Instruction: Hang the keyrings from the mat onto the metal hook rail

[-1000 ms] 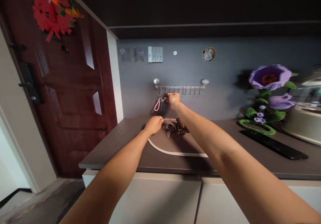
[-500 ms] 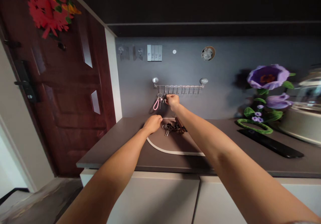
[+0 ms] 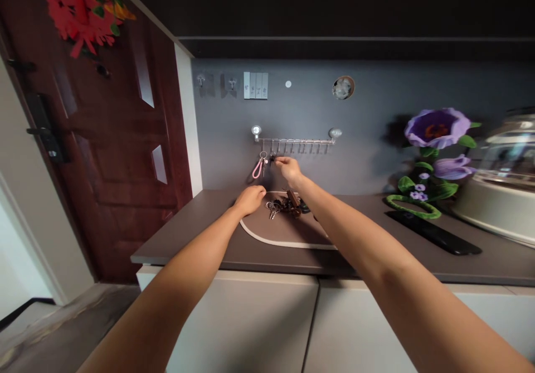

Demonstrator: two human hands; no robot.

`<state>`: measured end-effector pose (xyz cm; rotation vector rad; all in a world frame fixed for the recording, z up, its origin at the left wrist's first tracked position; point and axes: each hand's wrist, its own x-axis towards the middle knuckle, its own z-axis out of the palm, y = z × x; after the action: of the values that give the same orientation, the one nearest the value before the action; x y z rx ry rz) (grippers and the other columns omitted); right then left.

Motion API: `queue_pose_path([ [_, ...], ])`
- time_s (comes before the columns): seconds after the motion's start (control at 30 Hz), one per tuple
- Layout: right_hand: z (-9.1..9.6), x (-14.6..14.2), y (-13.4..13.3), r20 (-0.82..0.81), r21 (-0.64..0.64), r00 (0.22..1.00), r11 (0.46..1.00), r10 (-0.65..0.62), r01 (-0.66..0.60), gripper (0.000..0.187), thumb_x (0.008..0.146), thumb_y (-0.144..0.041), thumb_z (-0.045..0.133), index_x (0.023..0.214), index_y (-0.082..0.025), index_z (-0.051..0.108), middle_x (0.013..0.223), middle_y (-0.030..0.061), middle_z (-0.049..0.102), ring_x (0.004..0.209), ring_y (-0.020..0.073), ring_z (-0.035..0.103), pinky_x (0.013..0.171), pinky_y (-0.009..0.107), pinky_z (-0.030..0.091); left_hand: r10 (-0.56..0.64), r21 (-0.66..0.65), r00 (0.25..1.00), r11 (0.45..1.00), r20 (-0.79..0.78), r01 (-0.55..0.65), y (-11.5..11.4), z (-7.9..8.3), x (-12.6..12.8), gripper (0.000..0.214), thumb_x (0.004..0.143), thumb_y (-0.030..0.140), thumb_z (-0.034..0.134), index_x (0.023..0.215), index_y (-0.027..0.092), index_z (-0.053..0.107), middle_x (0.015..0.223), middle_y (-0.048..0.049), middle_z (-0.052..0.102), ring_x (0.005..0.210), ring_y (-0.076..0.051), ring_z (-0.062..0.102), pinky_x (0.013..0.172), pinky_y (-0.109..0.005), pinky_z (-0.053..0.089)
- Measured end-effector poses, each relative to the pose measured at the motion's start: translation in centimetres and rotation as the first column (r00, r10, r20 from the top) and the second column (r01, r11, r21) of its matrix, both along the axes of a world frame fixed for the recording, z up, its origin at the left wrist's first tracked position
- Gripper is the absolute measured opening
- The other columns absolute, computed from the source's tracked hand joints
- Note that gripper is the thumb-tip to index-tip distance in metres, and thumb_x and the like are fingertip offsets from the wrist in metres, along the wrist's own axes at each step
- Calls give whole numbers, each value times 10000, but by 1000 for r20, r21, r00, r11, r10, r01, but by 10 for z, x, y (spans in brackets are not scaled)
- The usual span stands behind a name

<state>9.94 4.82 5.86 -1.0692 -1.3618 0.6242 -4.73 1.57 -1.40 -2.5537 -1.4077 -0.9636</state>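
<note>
While the left hand stays curled on the tray, the right hand still pinches a key.

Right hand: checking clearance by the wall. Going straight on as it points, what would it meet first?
The right hand points up-left at the dark key hanging on the hook rack, probably touching it; just behind lies the grey wall. Depth is unclear.

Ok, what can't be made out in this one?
Head view, the only one:
Small dark item pinched by the right hand at the hook rail: too small to identify, or to tell if it is hooked.
Left hand: it hides the tray rim beneath it; grip unclear.
Key pile: too small to count.
Pot: blurred, cut by the right edge.
</note>
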Motion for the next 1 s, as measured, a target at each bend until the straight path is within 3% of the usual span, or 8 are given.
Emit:
queue_pose_path([
  [0.13, -14, 8, -27, 89, 61, 996, 998, 25, -31, 193, 735, -176, 517, 901, -127, 603, 924, 62, 637, 794, 110, 563, 783, 261, 429, -16, -18, 1000, 1000, 18, 16, -3, 1, -1, 229, 822, 205, 376, 840, 165, 602, 850, -60, 640, 792, -159, 564, 733, -259, 400],
  [0.33, -50, 22, -50, 300, 93, 953, 992, 52, -83, 204, 763, -162, 504, 941, -134, 598, 954, 68, 644, 864, 126, 588, 821, 266, 432, -61, -43, 998, 997, 31, 62, -8, 1, -1, 268, 830, 260, 373, 908, 154, 607, 863, -62, 641, 790, -162, 559, 728, -264, 401],
  [0.43, -60, 29, -55, 502, 108, 865, 992, -4, -58, 216, 776, -152, 492, 960, -148, 607, 951, 63, 651, 877, 138, 592, 828, 272, 425, -82, -65, 997, 994, 15, 83, -8, 0, 0, 297, 829, 303, 376, 920, 152, 614, 865, -60, 640, 763, -159, 555, 696, -259, 401],
  [0.53, -63, 33, -57, 682, 124, 730, 991, -43, -57, 224, 787, -154, 485, 965, -144, 620, 965, 78, 653, 897, 161, 591, 826, 274, 418, -96, -90, 995, 991, -21, 94, -6, -3, 1, 307, 812, 340, 400, 885, 153, 632, 843, -56, 638, 733, -154, 549, 668, -252, 398],
  [0.67, -64, 31, -52, 801, 112, 597, 989, -35, -94, 227, 803, -170, 467, 954, -144, 635, 973, 86, 655, 915, 174, 588, 819, 260, 408, -118, -100, 991, 989, -61, 112, -2, -6, 1, 291, 789, 347, 433, 819, 153, 648, 813, -50, 635, 717, -148, 543, 652, -242, 393],
  [0.87, -68, 26, -44, 875, 90, 484, 990, -24, -113, 231, 802, -180, 458, 940, -158, 642, 961, 84, 659, 884, 187, 594, 767, 251, 402, -152, -97, 985, 985, -79, 144, -3, -4, 1, 227, 767, 248, 448, 765, 148, 652, 796, -43, 638, 726, -141, 551, 667, -234, 395],
  [1.0, -68, 26, -42, 886, 86, 463, 990, -25, -112, 226, 797, -176, 460, 914, -165, 652, 939, 79, 665, 861, 182, 595, 746, 240, 391, -144, -101, 986, 986, -83, 136, -3, -2, 1, 207, 757, 234, 461, 758, 147, 649, 780, -38, 635, 696, -134, 547, 645, -231, 395],
])
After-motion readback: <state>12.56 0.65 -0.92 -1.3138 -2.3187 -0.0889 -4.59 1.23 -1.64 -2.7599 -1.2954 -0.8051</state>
